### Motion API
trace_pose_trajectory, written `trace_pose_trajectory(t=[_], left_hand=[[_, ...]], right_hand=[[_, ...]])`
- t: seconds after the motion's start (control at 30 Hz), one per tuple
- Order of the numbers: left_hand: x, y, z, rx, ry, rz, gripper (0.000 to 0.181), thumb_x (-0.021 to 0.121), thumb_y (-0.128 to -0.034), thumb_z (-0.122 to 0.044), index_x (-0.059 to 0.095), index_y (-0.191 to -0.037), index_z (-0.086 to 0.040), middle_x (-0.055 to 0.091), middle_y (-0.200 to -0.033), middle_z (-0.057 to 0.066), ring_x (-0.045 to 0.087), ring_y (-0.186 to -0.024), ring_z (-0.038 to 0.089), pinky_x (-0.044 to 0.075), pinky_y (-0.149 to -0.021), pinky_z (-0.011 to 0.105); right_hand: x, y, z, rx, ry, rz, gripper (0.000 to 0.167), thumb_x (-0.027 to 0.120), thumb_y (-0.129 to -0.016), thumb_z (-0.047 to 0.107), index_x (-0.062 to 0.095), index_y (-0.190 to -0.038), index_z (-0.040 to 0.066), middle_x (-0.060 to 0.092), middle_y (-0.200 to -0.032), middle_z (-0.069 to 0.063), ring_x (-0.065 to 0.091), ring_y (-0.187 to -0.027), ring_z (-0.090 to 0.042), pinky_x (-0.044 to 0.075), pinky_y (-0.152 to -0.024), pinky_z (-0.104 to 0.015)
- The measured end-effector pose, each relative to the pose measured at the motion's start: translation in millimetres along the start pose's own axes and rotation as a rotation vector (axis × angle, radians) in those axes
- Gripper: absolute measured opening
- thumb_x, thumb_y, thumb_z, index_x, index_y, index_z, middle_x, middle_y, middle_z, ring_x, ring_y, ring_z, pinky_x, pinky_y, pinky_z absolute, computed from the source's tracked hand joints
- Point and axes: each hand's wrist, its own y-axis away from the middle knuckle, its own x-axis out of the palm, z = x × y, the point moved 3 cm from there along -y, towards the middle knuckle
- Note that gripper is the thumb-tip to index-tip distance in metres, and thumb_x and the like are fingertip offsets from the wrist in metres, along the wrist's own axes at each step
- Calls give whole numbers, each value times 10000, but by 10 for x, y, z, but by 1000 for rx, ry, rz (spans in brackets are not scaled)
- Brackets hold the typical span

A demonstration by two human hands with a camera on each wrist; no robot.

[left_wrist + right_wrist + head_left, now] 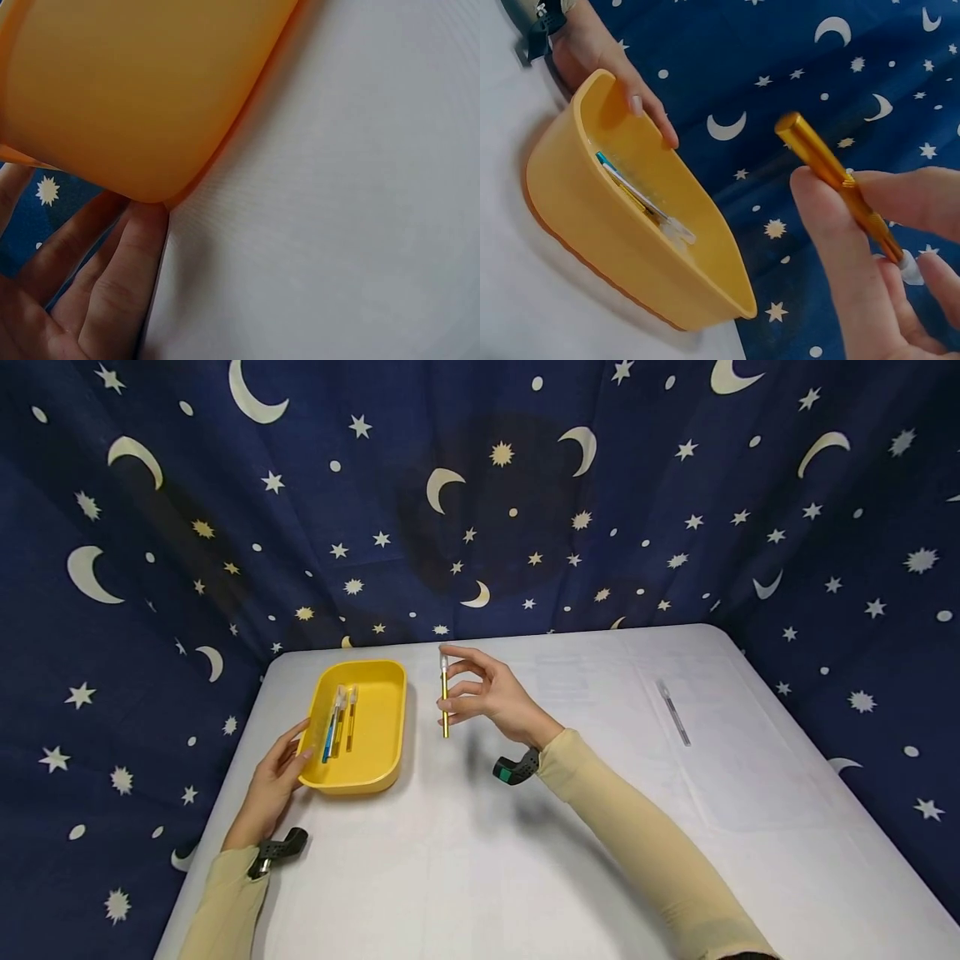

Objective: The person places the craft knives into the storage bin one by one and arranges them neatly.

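Note:
My right hand [491,697] pinches a gold craft knife [445,702] between thumb and fingers, held upright above the table. Its clear cap points up, near the fingertips; in the right wrist view the gold barrel [817,154] shows a knurled band. To the left, a yellow plastic tub [382,768] sits on the table. My left hand [273,781] grips its left side, thumb at the rim and fingers along the outer wall. Inside the tub lie a blue craft knife [328,739] and a few others with clear caps, gold ones [351,722] among them.
A silver-grey craft knife [677,717] with a clear cap lies alone on the right of the white table [465,860]. Dark blue cloth [525,527] with moons and stars hangs behind and along both sides.

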Motion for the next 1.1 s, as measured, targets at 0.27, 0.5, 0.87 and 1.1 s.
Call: trace_pose_trajectory(t=[0.27,0.5,0.87,1.1], left_hand=[[-3,-27,15,1,-5,-1,644,572,-1168,-293,305,-1751,-236,412,-1620,280,480,-1408,388,551,-890,137],[-3,-19,16,0,0,5,656,579,-1165,-300,297,-1754,-237,408,-1620,287,482,-1408,400,557,-888,144],[0,-1,-1,-19,12,7,666,588,-1159,-332,297,-1754,-254,360,-1656,290,444,-1451,432,552,-887,140],[0,7,-19,-20,29,7,660,587,-1159,-344,309,-1750,-254,339,-1672,297,423,-1475,453,545,-900,138]], right_hand=[[175,-256,-145,46,8,-10,819,791,-901,-177,542,-1608,154,562,-1279,-160,729,-927,-263,656,-806,-547],[363,-439,-296,96,36,13,819,795,-906,-165,522,-1619,133,552,-1257,-144,751,-911,-258,635,-854,-598],[651,-750,-434,137,26,-27,824,789,-874,-205,547,-1594,114,533,-1235,-151,735,-859,-273,666,-778,-491],[846,-954,-578,152,-5,-59,815,780,-855,-243,560,-1572,75,536,-1179,-152,727,-830,-267,659,-772,-525]])
